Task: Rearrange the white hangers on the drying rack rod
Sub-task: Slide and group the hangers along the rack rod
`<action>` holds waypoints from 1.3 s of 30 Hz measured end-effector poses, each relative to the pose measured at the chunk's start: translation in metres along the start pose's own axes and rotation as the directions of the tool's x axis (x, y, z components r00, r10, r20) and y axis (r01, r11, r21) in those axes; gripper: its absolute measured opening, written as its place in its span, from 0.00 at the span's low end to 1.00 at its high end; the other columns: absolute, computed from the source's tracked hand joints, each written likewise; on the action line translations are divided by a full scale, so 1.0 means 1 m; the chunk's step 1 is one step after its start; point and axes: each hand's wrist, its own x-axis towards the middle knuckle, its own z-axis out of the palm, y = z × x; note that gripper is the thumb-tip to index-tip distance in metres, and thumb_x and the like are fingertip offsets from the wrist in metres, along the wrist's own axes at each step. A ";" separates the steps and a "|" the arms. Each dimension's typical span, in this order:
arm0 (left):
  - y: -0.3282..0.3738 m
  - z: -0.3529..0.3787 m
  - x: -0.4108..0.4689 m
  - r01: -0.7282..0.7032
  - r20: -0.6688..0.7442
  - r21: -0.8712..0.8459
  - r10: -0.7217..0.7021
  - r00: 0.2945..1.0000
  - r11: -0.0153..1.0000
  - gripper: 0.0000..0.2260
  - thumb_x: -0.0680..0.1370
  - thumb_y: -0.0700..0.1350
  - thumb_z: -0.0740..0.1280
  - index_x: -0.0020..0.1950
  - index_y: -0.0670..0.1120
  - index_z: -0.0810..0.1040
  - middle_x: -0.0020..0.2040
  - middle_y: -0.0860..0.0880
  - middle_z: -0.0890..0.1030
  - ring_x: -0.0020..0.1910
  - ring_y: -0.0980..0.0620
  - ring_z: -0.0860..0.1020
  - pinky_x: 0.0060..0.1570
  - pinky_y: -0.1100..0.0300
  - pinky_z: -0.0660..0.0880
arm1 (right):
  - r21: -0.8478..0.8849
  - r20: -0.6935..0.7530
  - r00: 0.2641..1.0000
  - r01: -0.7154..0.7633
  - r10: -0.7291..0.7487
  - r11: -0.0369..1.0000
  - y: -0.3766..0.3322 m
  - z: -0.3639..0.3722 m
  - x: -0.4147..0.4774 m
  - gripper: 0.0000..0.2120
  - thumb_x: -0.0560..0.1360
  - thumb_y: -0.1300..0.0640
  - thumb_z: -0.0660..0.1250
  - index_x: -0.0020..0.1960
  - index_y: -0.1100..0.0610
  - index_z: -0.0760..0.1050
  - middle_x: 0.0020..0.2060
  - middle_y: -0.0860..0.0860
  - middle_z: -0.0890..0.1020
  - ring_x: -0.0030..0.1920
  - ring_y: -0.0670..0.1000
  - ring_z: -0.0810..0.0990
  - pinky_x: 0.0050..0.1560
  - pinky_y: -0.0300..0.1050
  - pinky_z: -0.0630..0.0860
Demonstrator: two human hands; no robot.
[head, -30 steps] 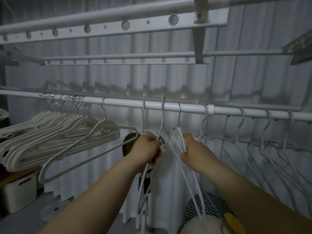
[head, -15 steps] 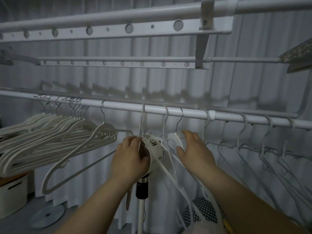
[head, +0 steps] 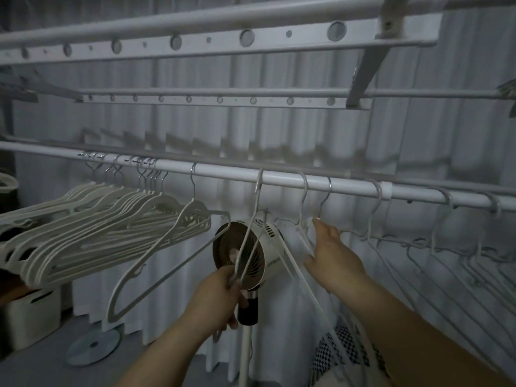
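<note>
The left hand [head: 220, 298] is closed in a fist around the lower wires of one white hanger [head: 247, 241], whose metal hook [head: 259, 181] sits over the drying rack rod [head: 279, 181], tilted to the left. That hanger hangs in front of a small round fan [head: 245, 247] on a white pole [head: 244, 356]. The right hand [head: 332, 255] is open, fingers loosely spread and pointing up and left; its fingertips [head: 317, 222] reach the neck of the next hanger [head: 304, 233] to the right, and the palm rests against the sloping arms of that hanger without closing on them. Whether the thumb presses a wire cannot be told

Along the rod to the left, a tight bunch of white hangers [head: 92, 233] hangs together, with a single hanger [head: 167, 252] just apart from it on its near side. To the right, more hangers [head: 435, 247] are spaced out along the rod one by one. Perforated upper rails [head: 223, 40] of the rack run overhead, and a white curtain [head: 307, 129] hangs behind. A white storage box [head: 33, 314] stands on the floor at the lower left, near a round disc-shaped base [head: 93, 346]
</note>
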 end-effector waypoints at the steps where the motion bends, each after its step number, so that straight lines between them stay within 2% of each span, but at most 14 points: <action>1: -0.003 -0.001 0.001 -0.004 -0.028 -0.011 0.004 1.000 1.000 0.13 0.81 0.42 0.53 0.65 0.45 0.67 0.35 0.49 0.79 0.14 0.59 0.71 0.18 0.67 0.67 | -0.005 -0.001 1.000 0.002 -0.002 1.000 0.001 0.002 -0.001 0.31 0.77 0.56 0.57 0.74 0.52 0.44 0.73 0.52 0.55 0.63 0.55 0.71 0.56 0.48 0.72; 4: -0.008 -0.009 0.005 -0.025 -0.099 -0.068 0.018 0.995 0.997 0.13 0.81 0.42 0.53 0.64 0.45 0.68 0.32 0.50 0.79 0.14 0.59 0.70 0.18 0.67 0.65 | 0.009 0.012 1.000 0.006 -0.006 1.000 0.004 0.005 0.000 0.31 0.77 0.56 0.56 0.74 0.52 0.42 0.72 0.53 0.57 0.63 0.55 0.71 0.58 0.48 0.72; 6: -0.008 -0.016 0.008 -0.047 -0.122 -0.086 0.036 0.992 0.995 0.09 0.81 0.41 0.53 0.56 0.48 0.70 0.32 0.50 0.79 0.15 0.59 0.71 0.16 0.68 0.65 | 0.044 0.029 1.000 0.002 -0.004 0.999 0.008 0.006 0.000 0.32 0.77 0.55 0.57 0.74 0.52 0.41 0.73 0.52 0.56 0.65 0.55 0.69 0.61 0.48 0.70; 9: -0.005 -0.030 0.018 -0.092 -0.170 -0.029 0.086 0.982 0.995 0.11 0.80 0.41 0.54 0.43 0.55 0.70 0.27 0.53 0.80 0.16 0.59 0.73 0.17 0.69 0.65 | 0.064 0.030 1.000 -0.003 0.001 0.998 0.011 0.005 0.000 0.33 0.77 0.54 0.57 0.74 0.50 0.40 0.73 0.52 0.58 0.66 0.53 0.69 0.61 0.46 0.69; 13: 0.007 -0.040 0.034 -0.092 -0.195 0.055 0.101 0.976 0.994 0.14 0.80 0.41 0.54 0.38 0.54 0.70 0.30 0.51 0.80 0.20 0.57 0.74 0.24 0.66 0.69 | 0.032 0.033 0.999 -0.006 0.005 0.999 0.013 0.004 -0.001 0.33 0.77 0.53 0.57 0.74 0.49 0.40 0.72 0.52 0.60 0.64 0.53 0.70 0.59 0.45 0.71; 15: 0.013 -0.041 0.041 -0.074 -0.194 0.082 0.089 0.977 0.994 0.10 0.80 0.42 0.54 0.45 0.52 0.73 0.30 0.53 0.80 0.23 0.56 0.75 0.28 0.64 0.69 | 0.030 0.042 0.999 -0.003 0.002 1.000 0.013 0.003 -0.001 0.33 0.77 0.53 0.57 0.74 0.49 0.40 0.72 0.51 0.60 0.64 0.53 0.70 0.59 0.45 0.71; 19: 0.025 -0.041 0.054 -0.007 -0.145 0.144 0.028 0.989 0.990 0.14 0.80 0.41 0.53 0.61 0.42 0.73 0.31 0.50 0.80 0.22 0.55 0.75 0.24 0.66 0.68 | 0.012 0.052 0.999 0.015 -0.016 1.000 0.014 0.000 -0.003 0.32 0.78 0.53 0.56 0.74 0.49 0.41 0.73 0.51 0.58 0.65 0.52 0.69 0.59 0.44 0.70; 21: 0.025 -0.043 0.053 0.021 -0.121 0.164 -0.001 0.993 0.986 0.13 0.80 0.40 0.53 0.57 0.40 0.75 0.35 0.46 0.82 0.27 0.50 0.77 0.28 0.65 0.70 | -0.007 0.043 0.999 0.024 -0.024 1.000 0.013 -0.003 -0.004 0.32 0.77 0.52 0.57 0.74 0.49 0.42 0.73 0.51 0.57 0.65 0.52 0.69 0.59 0.44 0.70; 23: 0.019 -0.044 0.046 0.028 -0.105 0.179 -0.009 0.994 0.984 0.12 0.79 0.40 0.54 0.46 0.43 0.77 0.36 0.44 0.83 0.29 0.47 0.77 0.29 0.63 0.70 | -0.031 0.002 0.999 0.042 -0.042 0.999 0.012 -0.007 -0.006 0.31 0.77 0.50 0.57 0.74 0.51 0.46 0.72 0.51 0.57 0.67 0.52 0.66 0.61 0.44 0.68; 25: 0.008 -0.046 0.033 0.027 -0.100 0.162 -0.010 0.995 0.986 0.13 0.80 0.40 0.54 0.40 0.47 0.74 0.31 0.50 0.80 0.26 0.51 0.76 0.23 0.66 0.68 | -0.078 -0.088 0.992 0.084 -0.091 0.993 0.008 -0.009 -0.009 0.28 0.76 0.49 0.58 0.73 0.53 0.52 0.71 0.51 0.59 0.68 0.53 0.62 0.64 0.43 0.63; 28: -0.005 -0.054 0.010 0.026 -0.144 0.113 -0.010 0.990 0.993 0.12 0.80 0.41 0.54 0.59 0.43 0.73 0.32 0.53 0.79 0.23 0.58 0.76 0.21 0.70 0.68 | -0.120 -0.263 0.942 0.183 -0.209 0.976 -0.004 -0.016 -0.015 0.24 0.75 0.53 0.62 0.69 0.55 0.63 0.68 0.53 0.66 0.66 0.55 0.64 0.63 0.45 0.58; 30: -0.008 -0.059 -0.005 0.028 -0.192 0.120 -0.004 0.981 0.992 0.13 0.81 0.42 0.54 0.63 0.43 0.72 0.35 0.53 0.79 0.22 0.61 0.75 0.21 0.72 0.67 | -0.129 -0.287 0.914 0.259 -0.286 0.957 -0.015 -0.025 -0.016 0.22 0.74 0.54 0.63 0.67 0.55 0.66 0.67 0.52 0.68 0.65 0.55 0.65 0.60 0.45 0.57; 33: -0.006 -0.063 -0.023 0.040 -0.260 0.116 -0.008 0.966 0.992 0.14 0.80 0.42 0.54 0.63 0.43 0.72 0.38 0.49 0.80 0.23 0.61 0.76 0.19 0.73 0.66 | -0.226 -0.072 0.936 0.320 -0.343 0.920 -0.028 -0.031 -0.014 0.24 0.75 0.49 0.61 0.69 0.52 0.61 0.68 0.51 0.64 0.66 0.54 0.62 0.62 0.46 0.62; 39: -0.001 -0.063 -0.044 0.117 -0.353 0.123 -0.066 0.933 0.986 0.14 0.81 0.42 0.54 0.63 0.42 0.72 0.36 0.51 0.79 0.29 0.55 0.77 0.26 0.64 0.68 | -0.213 0.336 0.926 0.251 -0.170 0.944 -0.022 -0.021 -0.025 0.31 0.74 0.50 0.61 0.72 0.54 0.51 0.71 0.56 0.58 0.68 0.58 0.64 0.64 0.50 0.67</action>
